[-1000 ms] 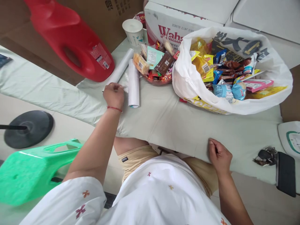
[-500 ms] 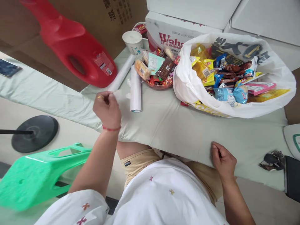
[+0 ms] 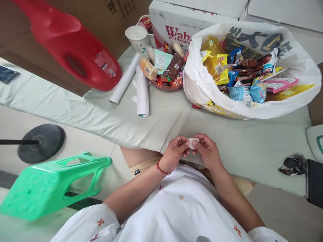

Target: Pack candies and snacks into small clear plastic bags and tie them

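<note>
My left hand [image 3: 175, 151] and my right hand [image 3: 209, 152] meet at the front edge of the cloth-covered table [image 3: 166, 124]. Between their thumbs and fingertips they pinch a small, whitish, see-through piece [image 3: 193, 142]; it looks like thin plastic or paper, but I cannot make out its kind. Both hands are closed. Beyond them lie two white paper rolls [image 3: 143, 95], a bowl of wrapped snacks [image 3: 168, 85] and a white plastic bag [image 3: 194, 80] full of packaged snacks.
At the back left stands a large red jug [image 3: 83, 50], with a paper cup [image 3: 138, 38] near it. A printed carton [image 3: 174, 23] is behind the bowl. Keys [image 3: 292, 165] lie at the right by a black object [image 3: 315, 183]. A green stool [image 3: 50, 185] is tipped over at left.
My left hand has come from beside the paper rolls rightward and towards me, bringing the whitish piece. My right hand has moved left and up to meet it and now grips the piece too.
</note>
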Demonstrator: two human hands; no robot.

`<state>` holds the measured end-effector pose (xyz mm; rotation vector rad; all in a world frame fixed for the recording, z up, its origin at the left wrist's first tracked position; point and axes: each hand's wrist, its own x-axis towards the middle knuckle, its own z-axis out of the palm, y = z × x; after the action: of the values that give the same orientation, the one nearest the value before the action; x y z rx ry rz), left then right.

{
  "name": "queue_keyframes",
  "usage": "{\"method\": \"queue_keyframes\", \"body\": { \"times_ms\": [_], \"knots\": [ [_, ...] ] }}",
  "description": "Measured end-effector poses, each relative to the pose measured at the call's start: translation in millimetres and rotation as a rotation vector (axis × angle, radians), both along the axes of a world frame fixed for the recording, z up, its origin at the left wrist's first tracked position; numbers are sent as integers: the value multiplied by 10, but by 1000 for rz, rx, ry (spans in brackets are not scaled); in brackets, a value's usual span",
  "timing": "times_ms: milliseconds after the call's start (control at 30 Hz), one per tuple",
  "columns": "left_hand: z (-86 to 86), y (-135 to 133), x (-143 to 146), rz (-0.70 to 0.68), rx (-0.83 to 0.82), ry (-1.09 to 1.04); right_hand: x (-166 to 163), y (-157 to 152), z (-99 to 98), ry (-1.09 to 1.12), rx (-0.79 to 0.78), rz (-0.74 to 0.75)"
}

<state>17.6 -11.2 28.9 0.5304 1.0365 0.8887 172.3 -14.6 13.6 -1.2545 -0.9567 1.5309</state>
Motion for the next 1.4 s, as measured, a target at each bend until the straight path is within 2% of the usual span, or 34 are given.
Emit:
{"method": "queue_keyframes", "body": {
  "times_ms": [67, 133, 267, 367, 433, 467, 600, 667, 700, 800, 867, 933, 1000, 1067, 1167, 1300, 1400],
  "knots": [
    [-2, -9, -13, -10, 4, -8, 15, 22, -11, 7, -32, 9],
    [-6, -16, -16, 12, 8, -11, 42, -16, -25, -65, -9, -43],
    [-14, -22, 21, 90, 29, -3, 80, -188, 1, -338, 135, -119],
    [-32, -27, 50, 95, 32, -11, 107, -297, 85, -526, 309, -190],
    [-54, -37, 52, 92, 80, 50, 124, -324, 138, -651, 414, -259],
    [-64, -46, 47, 87, 128, 107, 130, -323, 154, -670, 425, -249],
    [-72, -104, 9, 35, 448, 325, 115, -261, 115, -443, 254, -37],
    [-58, -138, -8, -6, 539, 321, 101, -229, 60, -335, 170, -39],
    [-52, -152, -12, -18, 529, 295, 98, -219, 36, -307, 139, -61],
    [-45, -168, -6, -14, 357, 246, 106, -214, 7, -328, 124, -118],
    [-50, -151, 19, -25, 286, 275, 113, -226, 25, -415, 218, -94],
    [-56, -120, 55, -59, 296, 308, 114, -245, 55, -500, 338, -49],
    [-61, -87, 88, -81, 307, 289, 112, -266, 77, -535, 390, -34],
    [-67, -64, 100, -102, 274, 216, 121, -285, 76, -518, 358, -62],
    [-81, -47, 70, -115, 185, 118, 173, -296, 35, -429, 225, -151],
    [-77, -30, 11, -93, 151, 122, 273, -270, -30, -224, 79, -282],
    [-41, -13, 35, -167, 158, 104, 286, -266, -38, -189, 59, -273]
  ]
}}
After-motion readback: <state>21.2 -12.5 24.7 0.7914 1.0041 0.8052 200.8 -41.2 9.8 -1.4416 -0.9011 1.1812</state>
